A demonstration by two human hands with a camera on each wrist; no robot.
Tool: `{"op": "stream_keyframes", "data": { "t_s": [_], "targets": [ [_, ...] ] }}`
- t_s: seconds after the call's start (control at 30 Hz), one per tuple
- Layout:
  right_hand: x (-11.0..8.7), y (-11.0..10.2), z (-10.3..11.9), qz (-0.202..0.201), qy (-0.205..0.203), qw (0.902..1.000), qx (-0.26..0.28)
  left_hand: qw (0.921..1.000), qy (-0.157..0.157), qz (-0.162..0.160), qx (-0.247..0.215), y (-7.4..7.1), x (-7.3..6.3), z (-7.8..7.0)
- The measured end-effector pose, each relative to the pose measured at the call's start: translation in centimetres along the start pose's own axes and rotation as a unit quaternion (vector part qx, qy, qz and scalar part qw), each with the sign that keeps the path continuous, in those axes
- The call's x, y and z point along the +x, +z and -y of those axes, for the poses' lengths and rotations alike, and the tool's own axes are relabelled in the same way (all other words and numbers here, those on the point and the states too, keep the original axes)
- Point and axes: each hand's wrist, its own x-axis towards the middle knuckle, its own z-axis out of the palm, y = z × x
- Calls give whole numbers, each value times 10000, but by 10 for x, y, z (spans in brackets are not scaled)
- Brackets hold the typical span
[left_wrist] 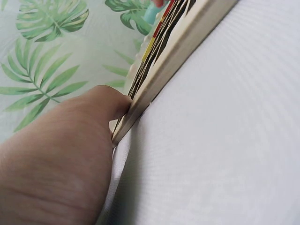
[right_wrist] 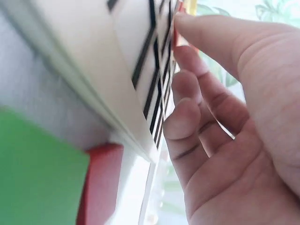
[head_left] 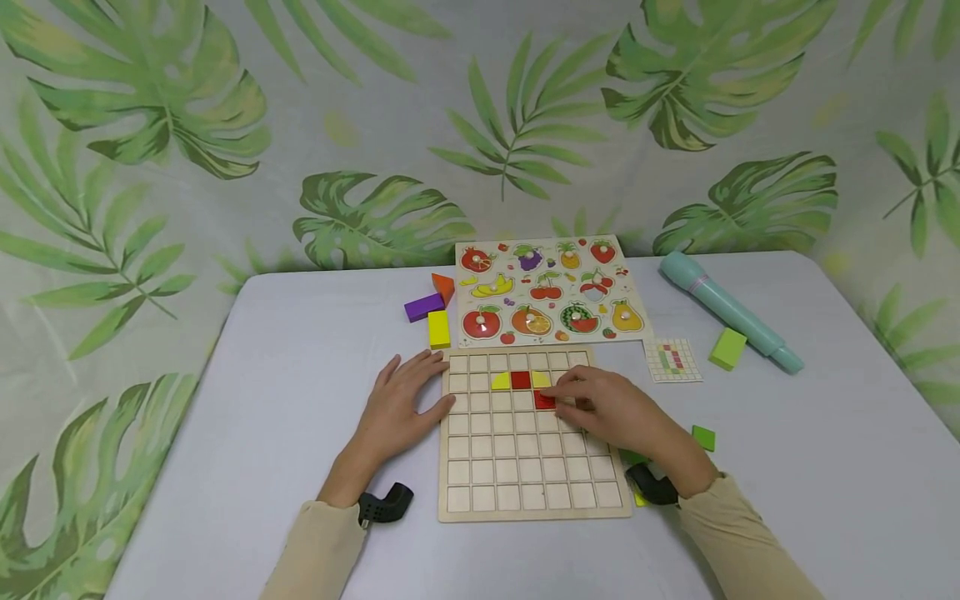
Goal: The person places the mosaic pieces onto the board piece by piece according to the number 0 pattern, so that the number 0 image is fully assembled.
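Note:
A wooden grid board [head_left: 504, 447] lies flat on the table. In its upper rows sit a red square tile [head_left: 521, 380] and, on either side, a yellow quarter-round tile [head_left: 501, 381] and another yellow tile [head_left: 540, 379]. My right hand [head_left: 611, 404] pinches a second red tile [head_left: 544, 400] between thumb and index finger, at a cell below the right yellow tile; the right wrist view shows its other fingers loosely bent. My left hand [head_left: 401, 404] rests against the board's left edge with fingers extended, and its thumb [left_wrist: 115, 104] touches the rim.
Behind the board lies a fruit puzzle [head_left: 551, 292]. A pattern card [head_left: 673, 360], a green block [head_left: 727, 348] and a teal tube [head_left: 727, 312] lie to the right. Purple [head_left: 424, 307], yellow [head_left: 438, 329] and orange [head_left: 443, 288] blocks lie left. Green pieces [head_left: 703, 438] are near my right wrist.

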Motion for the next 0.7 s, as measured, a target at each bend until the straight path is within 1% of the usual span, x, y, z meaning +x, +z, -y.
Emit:
{"op": "stream_keyframes", "data": {
  "t_s": [0.13,0.4,0.6,0.7],
  "targets": [
    [-8,-11,-6,9,202,9992,337,10000,-19,-2,18,0,0,1],
    [-27,-33,-25,-118,211,9996,149,10000,0,2,1,0,0,2],
    [-39,-44,-38,62,307,9988,385,10000,4,18,8,0,0,1],
    [-45,-47,-46,215,213,9981,546,10000,5,6,12,1,0,1]
  ]
}}
